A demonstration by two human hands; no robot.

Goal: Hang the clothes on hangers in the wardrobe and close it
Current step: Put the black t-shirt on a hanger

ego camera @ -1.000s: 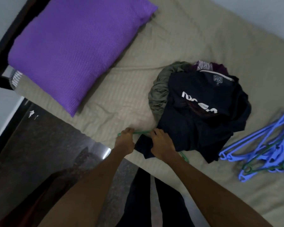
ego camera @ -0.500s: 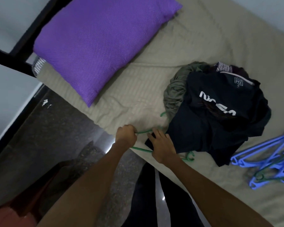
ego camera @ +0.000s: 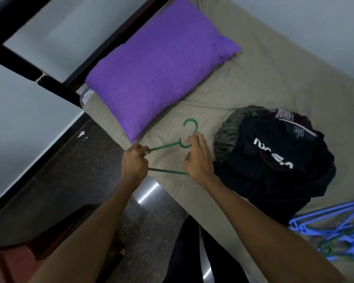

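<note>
head view: green hanger [ego camera: 173,147] is held above the near edge of the bed [ego camera: 274,82], between the two hands, its hook pointing away toward the pillow [ego camera: 157,66]. left hand [ego camera: 134,163] is curled in a fist round the hanger's left end, where the upper arm and the bottom bar meet. right hand [ego camera: 198,158] is at the neck of the hanger just below the hook, fingers bent and partly spread; its thumb and fingertips seem to pinch the loop there, though blur makes the exact hold hard to read. the bottom bar runs from the left fist to behind the right hand. just right of the right hand lies the pile of clothes [ego camera: 274,158], a dark shirt with white letters on top of an olive garment. blue hangers [ego camera: 333,229] lie at the far right of the bed, well apart from the hands. half a second ago the hanger lay low at the pile's edge, partly under the dark shirt; now it is clear of the clothes and raised, hook fully visible.
</note>
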